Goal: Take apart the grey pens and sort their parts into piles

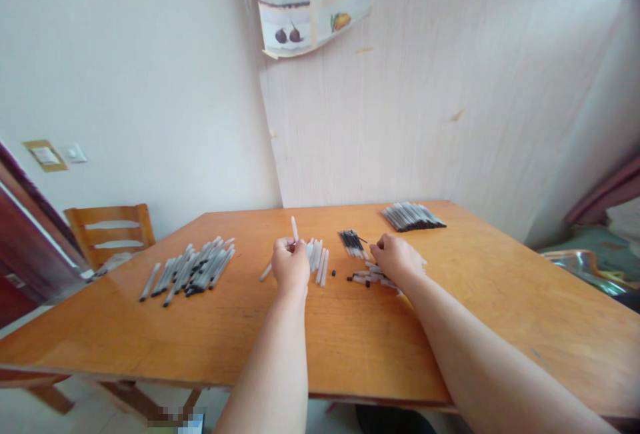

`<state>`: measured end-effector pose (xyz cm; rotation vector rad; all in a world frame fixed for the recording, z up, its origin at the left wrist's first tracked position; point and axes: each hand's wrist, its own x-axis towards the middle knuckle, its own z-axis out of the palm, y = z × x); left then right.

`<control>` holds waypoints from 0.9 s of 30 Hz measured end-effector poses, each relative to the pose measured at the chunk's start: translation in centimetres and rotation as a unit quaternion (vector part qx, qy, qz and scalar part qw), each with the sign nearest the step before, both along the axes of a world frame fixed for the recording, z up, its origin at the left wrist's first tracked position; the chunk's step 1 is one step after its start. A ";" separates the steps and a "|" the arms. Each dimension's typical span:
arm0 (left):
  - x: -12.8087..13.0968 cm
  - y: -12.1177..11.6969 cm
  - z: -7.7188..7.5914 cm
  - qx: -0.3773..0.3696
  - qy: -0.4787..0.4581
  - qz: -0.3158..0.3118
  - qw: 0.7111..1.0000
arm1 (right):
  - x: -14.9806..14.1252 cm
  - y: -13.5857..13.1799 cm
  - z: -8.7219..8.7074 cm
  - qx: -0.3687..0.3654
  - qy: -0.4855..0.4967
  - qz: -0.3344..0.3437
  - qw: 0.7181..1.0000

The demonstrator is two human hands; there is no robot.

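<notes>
My left hand (pixel 291 264) is closed around a whitish pen barrel (pixel 295 229), which points upward from the fingers. Just right of that hand, several similar pale pen barrels (pixel 320 265) lie side by side on the table. My right hand (pixel 397 258) is closed, fingertips bent down, over a scattered pile of clear pen caps with black ends (pixel 380 279). What its fingers pinch, if anything, is hidden. A bundle of dark pen refills (pixel 351 243) with pale ends lies left of the right hand. A small black plug (pixel 334 273) sits alone between the hands.
A loose heap of capped, black-ended pens (pixel 195 271) covers part of the table's left side. At the back right is a neat row of pens (pixel 413 217). The wooden table (pixel 165 347) meets the wall behind; a wooden chair (pixel 113 231) stands at its left.
</notes>
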<state>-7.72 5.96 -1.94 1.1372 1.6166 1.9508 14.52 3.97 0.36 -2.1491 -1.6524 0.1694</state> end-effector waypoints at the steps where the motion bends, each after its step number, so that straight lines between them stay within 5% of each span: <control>1: -0.2 0.2 -0.3 -0.002 0.006 -0.005 1.000 | 0.0 0.0 0.0 -0.003 -0.003 0.001 1.000; 12: -0.8 -0.2 -0.5 -0.090 0.177 -0.005 0.980 | -0.3 0.0 0.1 0.003 -0.005 0.025 1.000; 18: 0.1 -1.2 0.1 -0.091 0.123 -0.040 0.987 | -0.4 -0.2 0.4 0.020 0.007 0.026 0.999; 25: 0.3 -1.4 -0.2 -0.072 0.205 -0.056 0.975 | -0.6 -0.6 0.8 0.033 0.012 0.031 0.999; 27: 0.3 -1.5 -0.3 -0.064 0.160 -0.070 0.983 | -0.6 -0.7 0.9 0.043 0.009 0.037 0.998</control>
